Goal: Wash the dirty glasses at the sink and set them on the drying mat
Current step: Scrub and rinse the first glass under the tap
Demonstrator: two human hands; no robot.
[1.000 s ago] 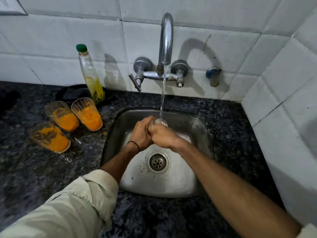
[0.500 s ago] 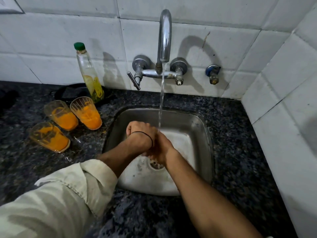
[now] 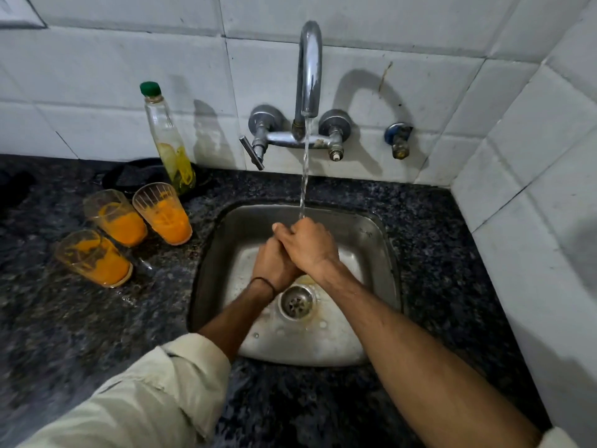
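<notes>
Head view: three clear ribbed drinking glasses smeared with orange residue stand in a close cluster on the dark speckled stone counter [image 3: 64, 334], left of the sink. Two sit at the back, the left one [image 3: 119, 218] and the right one [image 3: 164, 215] just beside each other. The third [image 3: 93, 258] is nearer the camera. All three are where they were a second ago.

Over the square steel sink [image 3: 391, 253] the left hand [image 3: 274, 263] and right hand [image 3: 310, 244] are pressed together, fingers of both curled. The right lies over the left's fingers. Whether a glass is clasped inside them cannot be told, since the grip hides whatever they hold. A second ago the rim of a clear glass showed between the hands under the tap.

Half a second ago the hands were low by the round drain strainer [image 3: 296, 300], the left uppermost. They have since risen toward the back of the basin, the right now on top. The thin water stream [image 3: 304, 176] from the curved chrome wall faucet [image 3: 310, 66] lands on the right hand's knuckles.

A thin black band [image 3: 265, 282] circles the left wrist, below a rolled pale beige sleeve [image 3: 155, 392]. Behind the glasses stands a tall clear bottle with a green cap [image 3: 169, 140], holding yellowish liquid.
</notes>
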